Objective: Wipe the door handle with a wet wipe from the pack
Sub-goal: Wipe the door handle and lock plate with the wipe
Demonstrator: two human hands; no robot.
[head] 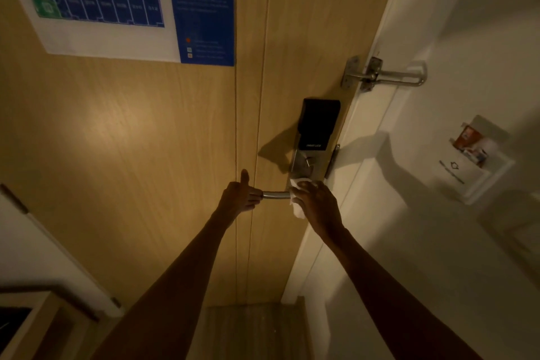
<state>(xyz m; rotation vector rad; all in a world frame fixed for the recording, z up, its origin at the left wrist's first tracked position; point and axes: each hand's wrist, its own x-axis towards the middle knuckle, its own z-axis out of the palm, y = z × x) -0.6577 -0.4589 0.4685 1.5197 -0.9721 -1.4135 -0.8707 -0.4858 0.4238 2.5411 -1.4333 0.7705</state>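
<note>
A metal lever door handle sticks out leftward from the lock plate on a wooden door. My left hand grips the handle's free end, thumb raised. My right hand presses a white wet wipe around the handle's base, next to the lock plate. Part of the wipe hangs below the hand. The wipe pack is not in view.
A black electronic lock sits above the handle. A metal swing-bar latch bridges door and white frame higher up. A blue floor-plan poster hangs on the door. A wall key-card holder is at right. A cabinet edge stands lower left.
</note>
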